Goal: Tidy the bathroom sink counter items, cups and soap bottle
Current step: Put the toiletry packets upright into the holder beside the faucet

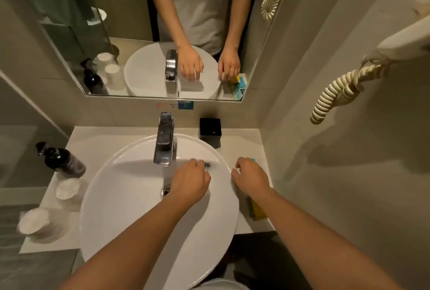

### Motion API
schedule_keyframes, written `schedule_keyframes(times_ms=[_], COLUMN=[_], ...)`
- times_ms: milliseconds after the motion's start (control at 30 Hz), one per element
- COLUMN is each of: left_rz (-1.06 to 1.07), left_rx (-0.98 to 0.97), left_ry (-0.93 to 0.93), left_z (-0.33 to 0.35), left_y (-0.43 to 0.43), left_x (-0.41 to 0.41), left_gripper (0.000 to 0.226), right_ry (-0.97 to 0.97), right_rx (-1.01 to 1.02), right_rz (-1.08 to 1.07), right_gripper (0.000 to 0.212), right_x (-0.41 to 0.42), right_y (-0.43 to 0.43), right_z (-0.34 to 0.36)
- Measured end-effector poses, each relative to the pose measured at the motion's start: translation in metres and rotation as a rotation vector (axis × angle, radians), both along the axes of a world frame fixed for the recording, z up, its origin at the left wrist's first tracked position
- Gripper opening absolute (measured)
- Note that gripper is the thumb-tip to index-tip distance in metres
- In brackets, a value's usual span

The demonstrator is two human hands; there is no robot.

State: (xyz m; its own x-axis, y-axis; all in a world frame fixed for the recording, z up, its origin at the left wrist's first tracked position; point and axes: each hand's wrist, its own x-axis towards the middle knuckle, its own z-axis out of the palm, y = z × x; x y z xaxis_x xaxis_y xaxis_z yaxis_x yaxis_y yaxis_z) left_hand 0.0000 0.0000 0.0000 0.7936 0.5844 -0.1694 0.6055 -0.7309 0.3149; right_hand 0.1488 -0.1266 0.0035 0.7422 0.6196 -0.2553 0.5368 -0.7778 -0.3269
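A dark pump soap bottle (62, 161) stands at the counter's left edge. In front of it stand two white cups in clear wrap, one (67, 191) beside the basin and one (38, 223) nearer me. My left hand (189, 181) hovers over the white sink (93, 185) just right of the faucet (165, 141), its fingers curled downward with nothing seen in them. My right hand (251, 177) is curled over the counter to the right of the basin. It covers a teal packet (252, 160), and a yellow packet (257, 210) lies under the wrist. Whether the right hand grips anything is hidden.
A black square box (210, 128) sits at the back of the counter (242, 145) against the wall. The mirror (139, 34) hangs above. A wall hair dryer (407, 41) with a coiled cord (337, 94) hangs on the right wall.
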Motion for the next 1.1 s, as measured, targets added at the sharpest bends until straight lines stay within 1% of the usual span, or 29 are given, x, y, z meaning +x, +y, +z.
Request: schedule_keyframes(times_ms=[100, 300, 400, 567, 667, 800, 867, 933, 1033, 1100], left_rz=[0.016, 0.068, 0.079, 0.107, 0.123, 0.153, 0.170, 0.182, 0.180, 0.181], left_rx=[0.068, 0.098, 0.128, 0.126, 0.110, 0.067, 0.047, 0.032, 0.022, 0.035], left_ry=[0.014, -0.013, 0.004, 0.023, 0.058, 0.026, 0.003, -0.010, -0.025, -0.027], left_z=[-0.003, -0.013, -0.021, -0.032, -0.039, -0.054, -0.062, -0.069, -0.079, -0.083], left_y=[0.003, 0.016, 0.024, 0.035, 0.039, 0.043, 0.045, 0.047, 0.047, 0.048], left_x=[0.021, 0.048, 0.055, 0.060, 0.061, 0.058, 0.057, 0.056, 0.055, 0.055], left_gripper=[0.034, 0.041, 0.047, 0.056, 0.068, 0.081, 0.085, 0.088, 0.090, 0.090], right_ry=[0.011, 0.063, 0.091, 0.139, 0.155, 0.166, 0.202, 0.237, 0.238, 0.229], right_rx=[-0.001, -0.057, -0.073, -0.148, -0.156, -0.167, -0.157, -0.130, -0.065, 0.018], right_rz=[-0.015, -0.093, -0.134, -0.196, -0.238, -0.282, -0.306, -0.334, -0.350, -0.386], right_gripper=[0.017, 0.015, 0.019, 0.025, 0.029, 0.040, 0.045, 0.041, 0.017, 0.036], right_x=[0.025, 0.059, 0.071, 0.085, 0.087, 0.089, 0.089, 0.091, 0.096, 0.100], right_y=[-0.011, -0.019, -0.018, -0.012, -0.008, -0.002, -0.001, 0.001, 0.002, 0.003], right_z=[-0.005, -0.028, -0.040, -0.060, -0.066, -0.073, -0.077, -0.082, -0.089, -0.091])
